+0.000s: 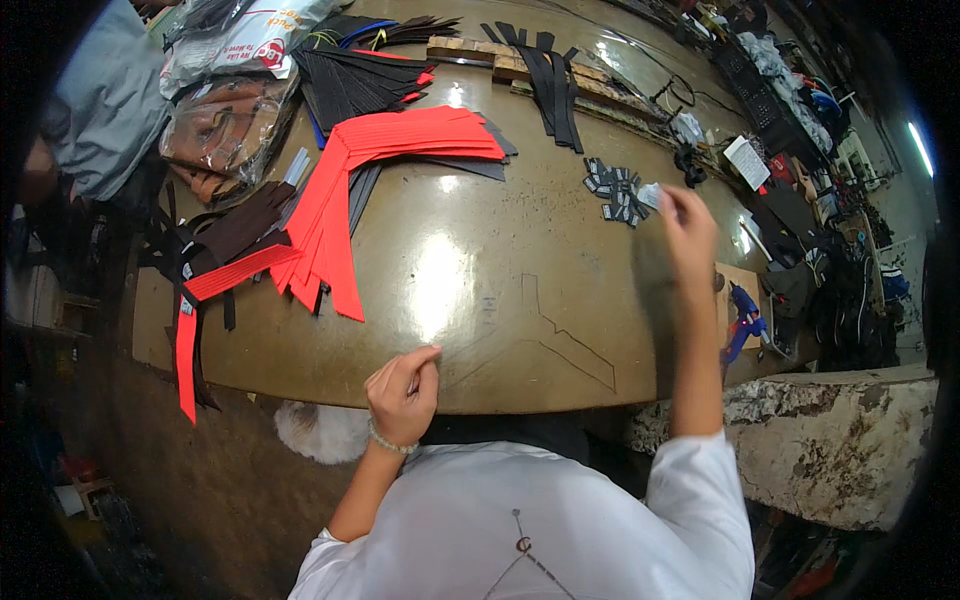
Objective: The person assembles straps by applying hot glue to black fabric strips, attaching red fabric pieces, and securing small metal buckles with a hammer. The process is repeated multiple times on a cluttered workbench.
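My left hand (403, 392) is above the table's near edge, fingers curled and thumb against the index finger; whatever it may pinch is too small to see. My right hand (690, 228) reaches far out to the right, fingers drawn together. Right at its fingertips is a small white piece (649, 195); whether they grip it cannot be made out. Beside that lies a loose heap of small dark tags with pale marks (617, 190). Left of centre, long red strips (335, 205) are fanned over dark grey ones (362, 200).
An outline is drawn on the brown tabletop (470, 230). Black straps (552, 90) hang over wooden bars (590, 92) at the back. A blue glue gun (745, 322) sits at the right edge. Plastic-wrapped brown goods (225, 135) and another person's grey clothing (105, 110) are at left.
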A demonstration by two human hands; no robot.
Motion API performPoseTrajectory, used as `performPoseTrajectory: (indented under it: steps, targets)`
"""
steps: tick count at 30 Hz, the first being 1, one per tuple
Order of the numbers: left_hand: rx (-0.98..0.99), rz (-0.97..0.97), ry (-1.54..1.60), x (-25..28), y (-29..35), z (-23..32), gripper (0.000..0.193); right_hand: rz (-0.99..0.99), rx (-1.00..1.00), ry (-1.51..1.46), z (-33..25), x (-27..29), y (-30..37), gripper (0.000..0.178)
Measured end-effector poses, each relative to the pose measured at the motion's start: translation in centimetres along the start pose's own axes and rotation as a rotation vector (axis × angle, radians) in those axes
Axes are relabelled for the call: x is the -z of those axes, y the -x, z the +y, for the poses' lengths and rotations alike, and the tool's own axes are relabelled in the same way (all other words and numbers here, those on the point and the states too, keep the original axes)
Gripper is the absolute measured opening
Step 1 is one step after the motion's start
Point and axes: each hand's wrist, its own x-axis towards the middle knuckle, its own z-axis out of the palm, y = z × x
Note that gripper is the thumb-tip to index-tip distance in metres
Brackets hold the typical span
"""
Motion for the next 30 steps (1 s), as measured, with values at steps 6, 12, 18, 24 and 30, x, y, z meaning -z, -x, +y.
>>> performPoseTrajectory:
  steps: [6,12,18,24,30]
  targets:
    - [-0.043,-0.028,-0.060,0.3,-0.4,0.1,0.018,-0.246,0.055,0.515,1.7,-13.5,-7.7,0.029]
    - [-0.041,-0.075,-0.070,-0.3,-0.4,0.0,0.015,-0.321,0.113,0.586,1.7,-12.2,-8.9,0.026]
    - [0.317,-0.105,0.181,0.3,-1.2,1.4,0.018,-0.348,-0.570,-1.068,-4.6,-7.8,-2.7,0.018]
    - [0.514,-0.487,0.610,-2.6,-2.9,2.8,0.031,-0.566,-1.006,-1.439,-10.3,-5.4,12.0,0.011]
    - [0.518,-0.674,0.427,-2.3,-3.3,3.4,0.022,-0.877,-0.917,-1.104,-13.4,-2.8,15.8,0.015]
